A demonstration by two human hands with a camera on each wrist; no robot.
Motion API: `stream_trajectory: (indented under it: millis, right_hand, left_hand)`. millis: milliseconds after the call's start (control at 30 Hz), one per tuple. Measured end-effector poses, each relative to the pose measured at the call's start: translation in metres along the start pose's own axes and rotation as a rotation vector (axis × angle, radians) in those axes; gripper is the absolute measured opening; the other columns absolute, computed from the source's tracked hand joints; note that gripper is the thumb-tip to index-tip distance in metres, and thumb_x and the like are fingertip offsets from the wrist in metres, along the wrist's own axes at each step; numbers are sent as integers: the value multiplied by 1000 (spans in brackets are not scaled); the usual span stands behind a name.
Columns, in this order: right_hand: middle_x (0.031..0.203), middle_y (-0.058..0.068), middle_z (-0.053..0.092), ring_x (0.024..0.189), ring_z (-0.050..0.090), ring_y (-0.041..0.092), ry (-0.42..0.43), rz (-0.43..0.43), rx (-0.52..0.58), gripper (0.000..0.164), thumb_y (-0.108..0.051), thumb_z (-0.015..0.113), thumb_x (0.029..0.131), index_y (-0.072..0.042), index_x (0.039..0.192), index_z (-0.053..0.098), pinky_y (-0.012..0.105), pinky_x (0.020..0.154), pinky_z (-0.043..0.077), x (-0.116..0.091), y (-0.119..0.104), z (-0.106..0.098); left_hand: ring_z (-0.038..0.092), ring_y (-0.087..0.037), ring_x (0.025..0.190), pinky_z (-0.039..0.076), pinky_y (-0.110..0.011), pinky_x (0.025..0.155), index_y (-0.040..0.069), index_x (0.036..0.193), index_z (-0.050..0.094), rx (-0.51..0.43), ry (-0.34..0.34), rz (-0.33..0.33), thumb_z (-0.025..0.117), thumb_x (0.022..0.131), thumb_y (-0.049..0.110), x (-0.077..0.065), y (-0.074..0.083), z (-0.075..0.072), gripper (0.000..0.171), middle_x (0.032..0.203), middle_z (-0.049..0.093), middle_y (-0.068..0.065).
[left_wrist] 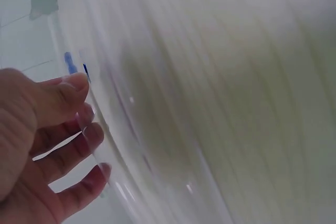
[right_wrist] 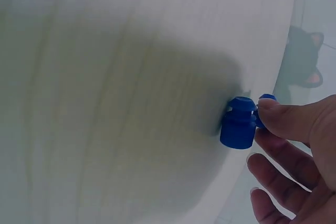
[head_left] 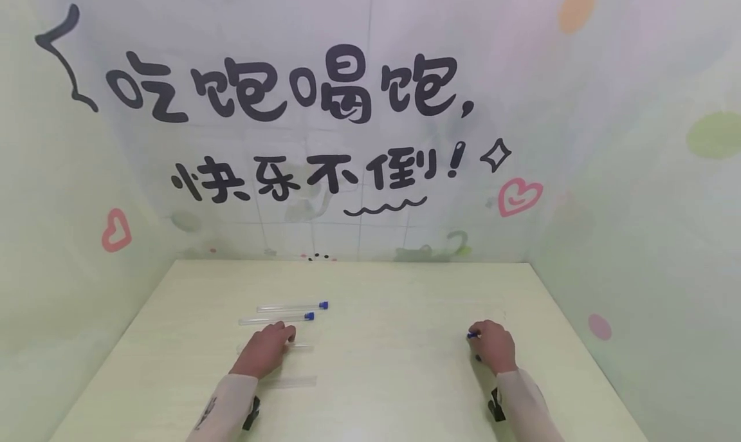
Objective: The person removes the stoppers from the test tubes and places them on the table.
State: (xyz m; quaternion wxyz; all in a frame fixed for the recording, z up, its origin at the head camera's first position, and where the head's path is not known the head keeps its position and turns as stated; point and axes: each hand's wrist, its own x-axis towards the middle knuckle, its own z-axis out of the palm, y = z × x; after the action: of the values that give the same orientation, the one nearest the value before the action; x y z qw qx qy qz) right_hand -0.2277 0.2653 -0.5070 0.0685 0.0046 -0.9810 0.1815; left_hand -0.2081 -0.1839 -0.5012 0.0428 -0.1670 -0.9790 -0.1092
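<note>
In the head view my left hand (head_left: 266, 350) is low over a clear test tube (head_left: 303, 347) lying on the table. Its fingertips are at or beside the tube; whether they pinch it is unclear. Beyond that hand lie two clear tubes with blue caps, a nearer capped tube (head_left: 274, 321) and a farther capped tube (head_left: 289, 308). On the right side, the thumb and forefinger of my right hand (head_left: 492, 347) pinch a small blue cap (right_wrist: 268, 97). A second blue cap (right_wrist: 238, 124) stands upright just beside it in the right wrist view.
Closer to me than the left hand lies another clear tube or tubes (head_left: 292, 382); the exact count is blurred. The pale wooden table (head_left: 393, 365) ends at a printed backdrop (head_left: 347, 230), with light side walls left and right.
</note>
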Motion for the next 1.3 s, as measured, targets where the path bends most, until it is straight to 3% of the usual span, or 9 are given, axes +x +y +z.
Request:
stream_trajectory:
  millis: [233,433,533,667,767,867,1000,1133,1300]
  right_hand:
    - [87,12,67,62,59,16,-46,19,-26,14,-5,65,74,-5,87,70,32,50,44,1,0,-6]
    - [84,11,67,66,60,20,-60,5,-68,14,-5,64,74,-5,87,69,35,52,44,0,-1,-5]
    - [84,12,65,63,56,20,-53,-10,-74,20,-8,65,73,-4,93,67,35,49,43,-1,-1,-4]
    - [93,15,62,72,57,26,-12,-39,-91,35,-21,69,71,-5,102,63,41,53,43,-2,-2,-2]
    - [103,17,59,84,57,32,68,-84,-92,47,-32,70,71,-4,107,60,47,59,44,-1,-7,-3]
    - [109,19,56,91,55,36,187,-146,-74,54,-36,70,71,-2,111,57,51,64,42,0,-16,-4]
    - [116,20,52,98,53,37,379,-256,-54,57,-32,71,72,-1,116,53,54,66,42,4,-30,-4]
    - [123,21,46,100,51,37,550,-361,1,59,-25,71,71,0,120,50,52,63,42,4,-42,1]
    - [124,22,44,101,50,36,632,-412,68,61,-18,71,70,2,122,47,50,63,42,-1,-57,6]
  left_hand:
    - [41,-12,59,39,-29,54,12,79,54,11,-14,3,62,78,1,0,1,-1,14,69,46,3]
    - [43,-15,62,39,-33,55,11,78,54,17,-39,-19,60,79,3,0,3,1,11,69,46,1]
    - [46,-17,67,39,-38,59,11,83,56,18,-71,-59,61,77,7,0,2,4,9,73,48,1]
    - [47,-18,74,38,-44,69,12,93,57,12,-98,-99,65,75,20,-1,4,5,22,81,51,1]
    - [49,-19,83,36,-47,75,12,103,55,9,-66,-90,66,76,29,-2,6,2,33,92,52,0]
    - [50,-23,94,37,-48,78,11,110,53,6,16,-59,64,78,35,-2,10,-4,42,103,53,-4]
    - [49,-27,102,37,-50,79,9,115,51,-6,133,-39,62,80,36,0,13,-10,45,112,51,-9]
    - [47,-29,105,38,-49,80,7,116,49,-14,190,-65,61,81,33,-1,13,-9,46,115,49,-12]
    - [47,-29,104,39,-49,79,7,117,48,-8,252,-83,63,80,29,-2,13,-7,46,113,47,-12]
